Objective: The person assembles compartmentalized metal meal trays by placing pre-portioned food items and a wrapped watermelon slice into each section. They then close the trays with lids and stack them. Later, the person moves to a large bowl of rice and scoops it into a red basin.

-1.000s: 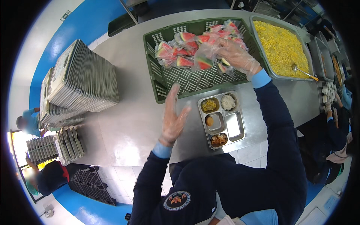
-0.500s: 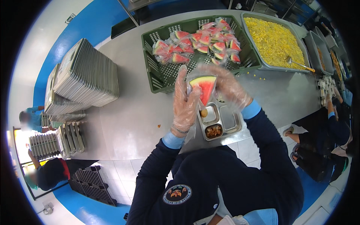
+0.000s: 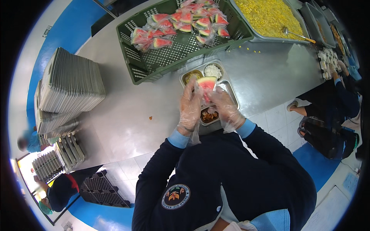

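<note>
A watermelon slice [image 3: 207, 83] in a clear plastic bag is held over a compartment tray [image 3: 236, 101]. My left hand [image 3: 189, 109], in a clear glove, closes on the slice's left side. My gloved right hand [image 3: 228, 110] pinches its right side and lower part. Beneath them the metal tray holds white rice [image 3: 212, 71] at its far right. Yellow food [image 3: 192, 75] sits at the far left, and brown chunks [image 3: 209, 116] fill the near compartment. My hands and the slice hide the tray's middle.
Beyond the tray stands a green crate [image 3: 133, 69] of bagged watermelon slices. Right of it is a large tub of corn [image 3: 269, 17] with a ladle [image 3: 298, 34]. Stacked trays [image 3: 71, 81] rise at the left. Co-workers [image 3: 331, 131] stand right and left.
My hands and the watermelon slice have come closer together over the tray; my right hand now grips the slice. The view has shifted, showing the tray's rice and yellow food more fully.
</note>
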The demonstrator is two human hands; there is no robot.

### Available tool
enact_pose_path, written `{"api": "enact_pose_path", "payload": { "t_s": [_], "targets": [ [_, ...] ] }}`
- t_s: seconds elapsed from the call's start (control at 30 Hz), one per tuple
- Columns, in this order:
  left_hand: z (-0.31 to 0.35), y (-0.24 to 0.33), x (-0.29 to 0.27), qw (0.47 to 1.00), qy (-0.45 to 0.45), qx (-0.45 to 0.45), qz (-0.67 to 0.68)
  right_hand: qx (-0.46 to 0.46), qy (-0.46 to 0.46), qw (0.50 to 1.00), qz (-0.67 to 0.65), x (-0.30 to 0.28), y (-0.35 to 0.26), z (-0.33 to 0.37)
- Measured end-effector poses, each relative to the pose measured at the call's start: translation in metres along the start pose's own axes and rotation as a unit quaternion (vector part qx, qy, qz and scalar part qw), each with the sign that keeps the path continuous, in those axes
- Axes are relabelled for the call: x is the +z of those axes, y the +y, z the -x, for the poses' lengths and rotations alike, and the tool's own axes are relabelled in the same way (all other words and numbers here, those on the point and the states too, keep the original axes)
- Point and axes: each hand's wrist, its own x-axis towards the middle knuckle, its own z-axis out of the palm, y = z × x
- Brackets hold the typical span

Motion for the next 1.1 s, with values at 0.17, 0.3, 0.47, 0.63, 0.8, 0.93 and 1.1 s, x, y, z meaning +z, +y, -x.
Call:
{"api": "enact_pose_path", "payload": {
  "t_s": [0.17, 0.3, 0.47, 0.63, 0.8, 0.93, 1.1],
  "targets": [
    [0.019, -0.079, -0.041, 0.983, -0.099, -0.12, -0.098, 0.075, 0.033, 0.995, 0.049, -0.068, 0.027, -0.006],
    [0.029, -0.123, -0.071, 0.98, -0.013, -0.193, -0.055, 0.14, 0.038, 0.981, 0.126, -0.091, 0.045, -0.024],
    [0.025, -0.133, -0.081, 0.949, 0.034, -0.234, -0.207, -0.065, -0.036, 0.697, 0.714, -0.109, 0.039, -0.031],
    [0.023, -0.135, -0.071, 0.952, -0.037, -0.16, -0.257, -0.036, 0.181, 0.751, 0.634, -0.134, 0.021, -0.034],
    [0.036, -0.146, -0.082, 0.965, -0.05, -0.168, -0.197, -0.055, 0.108, 0.835, 0.537, -0.124, 0.046, -0.066],
    [0.07, -0.122, -0.131, 0.941, -0.006, -0.134, -0.31, -0.026, 0.092, 0.843, 0.53, -0.087, 0.075, -0.059],
    [0.131, -0.091, -0.231, 0.963, 0.018, -0.091, -0.253, -0.045, 0.06, 0.884, 0.462, 0.007, 0.114, -0.04]
  ]
}}
